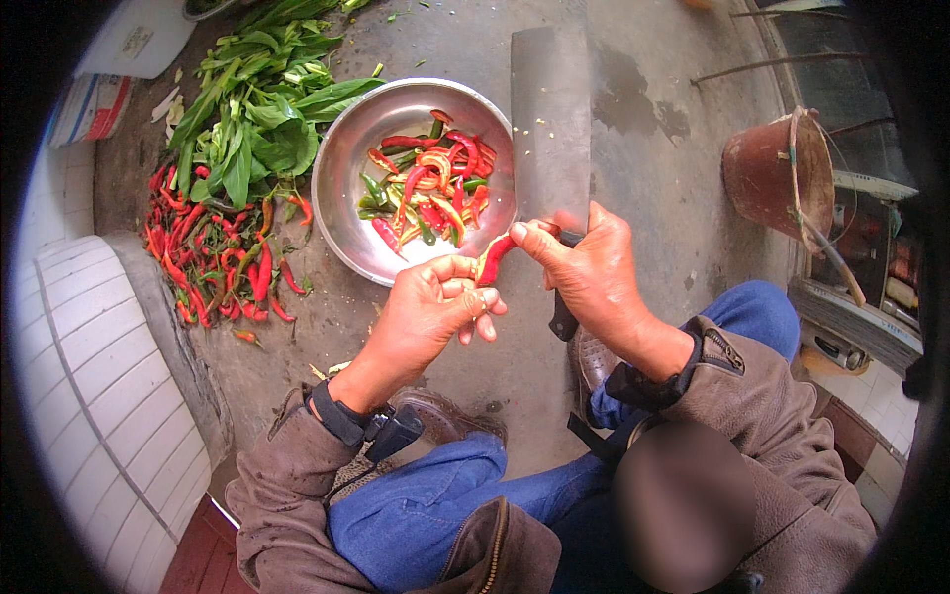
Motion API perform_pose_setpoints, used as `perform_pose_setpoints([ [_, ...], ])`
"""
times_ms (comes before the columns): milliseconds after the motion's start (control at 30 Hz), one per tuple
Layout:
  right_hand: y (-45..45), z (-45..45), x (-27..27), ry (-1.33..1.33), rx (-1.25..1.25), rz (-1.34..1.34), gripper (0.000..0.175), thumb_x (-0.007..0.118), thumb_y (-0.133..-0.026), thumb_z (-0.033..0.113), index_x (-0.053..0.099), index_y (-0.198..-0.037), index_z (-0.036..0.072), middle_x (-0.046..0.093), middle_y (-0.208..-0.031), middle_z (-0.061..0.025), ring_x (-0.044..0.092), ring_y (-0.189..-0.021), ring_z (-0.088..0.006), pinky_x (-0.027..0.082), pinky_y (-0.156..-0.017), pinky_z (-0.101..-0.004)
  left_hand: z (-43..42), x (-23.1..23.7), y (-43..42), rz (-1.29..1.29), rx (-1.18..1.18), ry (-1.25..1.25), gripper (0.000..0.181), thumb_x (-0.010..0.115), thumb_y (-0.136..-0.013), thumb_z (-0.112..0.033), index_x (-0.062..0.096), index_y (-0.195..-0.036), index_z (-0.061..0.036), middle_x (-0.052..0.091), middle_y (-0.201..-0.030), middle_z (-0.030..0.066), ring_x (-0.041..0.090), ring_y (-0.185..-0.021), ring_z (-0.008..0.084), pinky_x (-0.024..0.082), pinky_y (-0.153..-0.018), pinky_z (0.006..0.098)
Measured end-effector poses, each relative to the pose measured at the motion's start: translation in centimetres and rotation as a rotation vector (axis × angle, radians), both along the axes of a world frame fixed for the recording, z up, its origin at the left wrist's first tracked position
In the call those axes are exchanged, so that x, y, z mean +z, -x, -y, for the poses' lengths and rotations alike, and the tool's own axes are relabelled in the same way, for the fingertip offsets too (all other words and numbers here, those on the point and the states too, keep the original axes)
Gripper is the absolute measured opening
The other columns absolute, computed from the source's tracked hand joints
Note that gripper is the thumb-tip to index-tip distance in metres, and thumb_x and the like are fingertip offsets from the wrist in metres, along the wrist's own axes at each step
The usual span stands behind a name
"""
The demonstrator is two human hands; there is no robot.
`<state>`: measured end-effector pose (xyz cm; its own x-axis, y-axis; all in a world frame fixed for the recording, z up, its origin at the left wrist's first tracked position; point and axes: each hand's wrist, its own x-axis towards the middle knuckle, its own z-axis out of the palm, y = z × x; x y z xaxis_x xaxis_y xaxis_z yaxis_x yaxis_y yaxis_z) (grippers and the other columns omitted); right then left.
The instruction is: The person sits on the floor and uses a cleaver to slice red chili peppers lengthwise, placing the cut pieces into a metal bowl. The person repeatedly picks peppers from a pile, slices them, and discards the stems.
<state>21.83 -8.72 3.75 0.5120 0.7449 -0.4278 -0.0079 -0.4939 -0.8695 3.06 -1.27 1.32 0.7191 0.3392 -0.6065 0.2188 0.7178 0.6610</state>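
A split red chili pepper (493,261) with pale seeds along its inner side spans the space between my hands. My left hand (438,304) has its lower end at the fingertips, the other fingers loosely curled; seeds cling to the thumb. In my right hand (605,271) is a cleaver (551,126), its broad blade pointing away from me and a few seeds stuck on it. The right thumb presses the pepper's upper end near the base of the blade. Just beyond, a round metal basin (349,230) holds cut red and green peppers (430,185).
Whole red chilies (215,260) lie heaped on the concrete floor (445,356) at left, below leafy greens (260,126). A white-tiled ledge (111,356) borders the left side. On the right stands a reddish-brown bucket (764,171) with a tool handle (835,263) beside its rim.
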Motion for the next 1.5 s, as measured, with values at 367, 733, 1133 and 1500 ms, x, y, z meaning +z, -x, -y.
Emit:
perform_pose_setpoints([
  [367,-0.5,-0.1,-0.5,0.042,0.083,0.087,0.022,0.077,-0.088,0.018,0.07,-0.091,-0.003,0.069,-0.076,-0.0036,0.058,-0.07,-0.0086,0.049,-0.062,-0.0297,-0.5,0.1,0.1,0.032,0.021,0.12,0.029,0.062,-0.1,-0.016,0.062,-0.119,0.0053,0.073,-0.094,0.0146,0.072,-0.076,0.0161,0.059,-0.07,0.0283],
  [733,-0.7,-0.2,0.5,-0.276,0.126,0.516,0.017,0.058,-0.101,0.011,0.069,-0.096,0.0,0.054,-0.067,-0.0007,0.047,-0.06,-0.0075,0.04,-0.054,-0.0267,-1.5,0.4,0.6,0.034,0.119,0.125,0.022,0.061,-0.1,-0.016,0.061,-0.112,0.0026,0.072,-0.093,0.0135,0.073,-0.082,0.0193,0.061,-0.076,0.0324],
  [1133,0.6,1.5,0.2,-0.535,0.632,0.911,0.049,0.071,-0.071,0.007,0.065,-0.119,0.004,0.058,-0.067,-0.0054,0.06,-0.056,-0.0221,0.048,-0.051,-0.0354,-2.1,-4.2,3.0,0.58,0.399,1.503,0.046,0.051,-0.101,-0.027,0.052,-0.138,0.0007,0.063,-0.129,0.0177,0.067,-0.111,0.0247,0.057,-0.095,0.0366],
  [1500,0.7,1.5,0.6,-0.545,0.661,0.93,0.043,0.069,-0.078,0.008,0.066,-0.12,0.002,0.058,-0.066,-0.0049,0.06,-0.056,-0.0192,0.048,-0.051,-0.0333,-1.6,-6.2,2.8,0.49,0.238,0.659,0.044,0.052,-0.098,-0.028,0.056,-0.127,0.0049,0.07,-0.11,0.015,0.073,-0.09,0.0204,0.062,-0.079,0.0324],
])
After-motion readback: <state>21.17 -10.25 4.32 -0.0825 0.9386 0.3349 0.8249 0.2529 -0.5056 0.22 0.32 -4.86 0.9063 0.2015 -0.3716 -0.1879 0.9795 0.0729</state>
